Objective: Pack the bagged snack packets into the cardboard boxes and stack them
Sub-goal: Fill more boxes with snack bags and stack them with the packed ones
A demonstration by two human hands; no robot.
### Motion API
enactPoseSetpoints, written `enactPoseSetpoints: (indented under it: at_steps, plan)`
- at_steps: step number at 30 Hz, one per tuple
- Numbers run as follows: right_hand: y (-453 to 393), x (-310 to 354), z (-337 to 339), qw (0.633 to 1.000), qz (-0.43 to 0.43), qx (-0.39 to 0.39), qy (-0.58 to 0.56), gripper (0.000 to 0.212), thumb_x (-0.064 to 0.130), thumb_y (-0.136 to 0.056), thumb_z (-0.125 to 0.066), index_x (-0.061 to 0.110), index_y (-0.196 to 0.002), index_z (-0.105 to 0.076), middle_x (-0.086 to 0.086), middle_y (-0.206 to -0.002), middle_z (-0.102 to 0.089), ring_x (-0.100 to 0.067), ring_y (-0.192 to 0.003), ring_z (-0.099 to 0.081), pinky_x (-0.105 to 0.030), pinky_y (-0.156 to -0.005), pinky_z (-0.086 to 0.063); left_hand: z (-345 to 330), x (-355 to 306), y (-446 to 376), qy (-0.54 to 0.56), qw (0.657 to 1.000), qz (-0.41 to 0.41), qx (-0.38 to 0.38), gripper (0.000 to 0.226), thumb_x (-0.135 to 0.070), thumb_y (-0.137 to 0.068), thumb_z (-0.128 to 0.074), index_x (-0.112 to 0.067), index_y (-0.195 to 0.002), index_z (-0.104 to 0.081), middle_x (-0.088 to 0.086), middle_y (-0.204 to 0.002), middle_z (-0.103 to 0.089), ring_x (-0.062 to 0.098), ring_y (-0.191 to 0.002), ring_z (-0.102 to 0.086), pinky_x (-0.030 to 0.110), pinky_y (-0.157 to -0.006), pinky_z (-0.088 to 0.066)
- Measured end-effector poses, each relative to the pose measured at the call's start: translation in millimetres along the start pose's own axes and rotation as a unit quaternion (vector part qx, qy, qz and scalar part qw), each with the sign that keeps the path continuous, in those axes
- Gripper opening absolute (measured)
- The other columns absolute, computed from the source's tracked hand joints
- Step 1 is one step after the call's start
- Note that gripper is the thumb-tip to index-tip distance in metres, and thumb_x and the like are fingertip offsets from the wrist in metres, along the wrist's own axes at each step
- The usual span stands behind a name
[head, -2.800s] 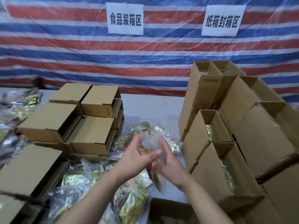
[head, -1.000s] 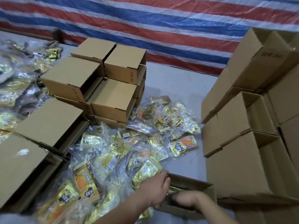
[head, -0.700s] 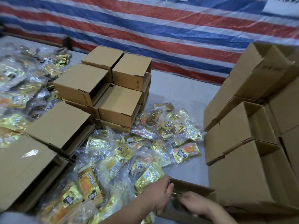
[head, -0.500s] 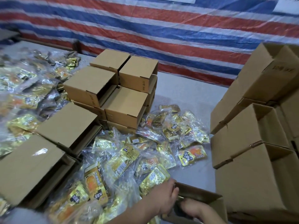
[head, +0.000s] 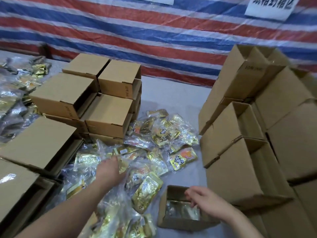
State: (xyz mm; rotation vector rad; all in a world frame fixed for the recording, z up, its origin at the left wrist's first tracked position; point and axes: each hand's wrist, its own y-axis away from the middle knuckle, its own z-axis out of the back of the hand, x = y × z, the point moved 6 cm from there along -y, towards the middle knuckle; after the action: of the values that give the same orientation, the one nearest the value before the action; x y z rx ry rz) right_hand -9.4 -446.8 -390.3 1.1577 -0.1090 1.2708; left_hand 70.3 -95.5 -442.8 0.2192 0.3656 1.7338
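Reaching among packets (head: 147,189): one hand (head: 109,170).

2 hands (head: 109,170), 1 open box (head: 178,220) w/ packets, 2 signs (head: 271,7)

Striped tarpaulin (head: 154,31) across back, red, blue and white bands, wrinkled, hanging down to far edge of surface. White paper sign (head: 270,6) with black characters fixed on tarpaulin upper right, top cut off by frame. Second white sign (head: 153,0) at top centre, only bottom edge showing. Grey surface (head: 171,98) bare near middle.
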Motion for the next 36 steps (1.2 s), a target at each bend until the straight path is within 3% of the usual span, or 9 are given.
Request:
enactPoseSetpoints:
  at_steps: [8,14,19,21,24,28,30,32,36]
  plan:
    - [7,-3,0,0.995,-0.003,-0.067,-0.076,0.021,0.025,-0.102,-0.052,0.027,-0.09,-0.068,0.006,-0.087,-0.071,0.003,-0.068,-0.065,-0.014,-0.064,-0.048,-34,-1,-6,-0.17,0.985,-0.012,0.002,0.091,-0.071,-0.092,-0.036,-0.005,-0.154,-0.023,0.016,-0.155,-0.037,0.032,-0.141,-0.035,0.048,-0.118,-0.027]
    - [15,-5,-2,0.993,-0.003,-0.086,-0.078,0.02,0.02,-0.101,-0.053,0.026,-0.088,-0.067,0.006,-0.085,-0.069,-0.001,-0.069,-0.066,-0.021,-0.072,-0.05,-37,-2,-10,-0.159,0.987,-0.02,-0.017,0.103,-0.086,-0.082,-0.027,-0.01,-0.151,-0.031,0.013,-0.154,-0.037,0.032,-0.141,-0.032,0.049,-0.12,-0.02]
    - [16,2,5,0.992,-0.001,-0.098,-0.082,0.02,0.024,-0.101,-0.052,0.026,-0.092,-0.07,0.004,-0.085,-0.072,-0.004,-0.073,-0.068,-0.024,-0.076,-0.054,4,-14,-1,-0.02,0.999,-0.02,-0.038,0.081,-0.082,-0.071,-0.052,-0.017,-0.119,-0.052,0.0,-0.109,-0.063,0.022,-0.11,-0.057,0.042,-0.11,-0.039]
    - [12,11,6,0.989,0.001,-0.101,-0.106,0.02,0.024,-0.102,-0.052,0.025,-0.094,-0.07,0.003,-0.088,-0.074,-0.007,-0.077,-0.069,-0.036,-0.086,-0.056,38,-23,9,0.105,0.992,-0.034,-0.061,0.069,-0.074,-0.067,-0.064,-0.022,-0.109,-0.05,-0.007,-0.089,-0.062,0.016,-0.086,-0.064,0.033,-0.082,-0.053]
    - [12,49,7,0.984,0.046,-0.092,-0.145,0.022,0.048,-0.095,-0.058,0.031,-0.1,-0.071,0.011,-0.097,-0.075,-0.003,-0.091,-0.07,-0.041,-0.095,-0.054,92,-43,30,0.33,0.94,-0.07,-0.055,0.067,-0.064,-0.065,-0.076,-0.03,-0.111,-0.04,-0.015,-0.086,-0.06,-0.001,-0.064,-0.062,0.015,-0.048,-0.046]
    - [19,122,19,0.942,0.157,-0.056,-0.293,0.067,0.088,-0.06,-0.065,0.059,-0.12,-0.059,0.026,-0.128,-0.061,0.003,-0.123,-0.055,-0.028,-0.103,-0.045,172,-91,67,0.449,0.874,-0.177,-0.055,0.093,-0.07,-0.056,-0.069,-0.036,-0.136,-0.038,-0.024,-0.097,-0.057,-0.015,-0.082,-0.058,0.008,-0.054,-0.043]
    - [30,159,28,0.914,0.212,-0.013,-0.345,0.079,0.086,-0.057,-0.069,0.063,-0.13,-0.047,0.031,-0.134,-0.054,0.005,-0.127,-0.05,-0.022,-0.103,-0.044,201,-121,84,0.48,0.849,-0.217,-0.042,0.07,-0.07,-0.06,-0.069,-0.05,-0.121,-0.041,-0.03,-0.096,-0.062,-0.019,-0.088,-0.057,0.005,-0.06,-0.043]
    - [33,184,35,0.893,0.252,-0.01,-0.373,0.091,0.083,-0.065,-0.067,0.047,-0.144,-0.038,0.025,-0.138,-0.055,0.004,-0.129,-0.049,-0.017,-0.101,-0.045,218,-145,98,0.513,0.825,-0.234,-0.04,0.058,-0.071,-0.063,-0.069,-0.054,-0.113,-0.044,-0.035,-0.098,-0.064,-0.021,-0.089,-0.058,0.007,-0.064,-0.046]
    - [45,200,62,0.864,0.256,-0.05,-0.43,0.103,0.08,-0.07,-0.065,0.021,-0.15,-0.04,0.001,-0.14,-0.058,-0.007,-0.132,-0.051,-0.036,-0.114,-0.038,238,-182,113,0.527,0.811,-0.23,-0.11,0.072,-0.083,-0.061,-0.059,-0.04,-0.118,-0.052,-0.02,-0.105,-0.063,-0.009,-0.093,-0.061,0.02,-0.077,-0.051]
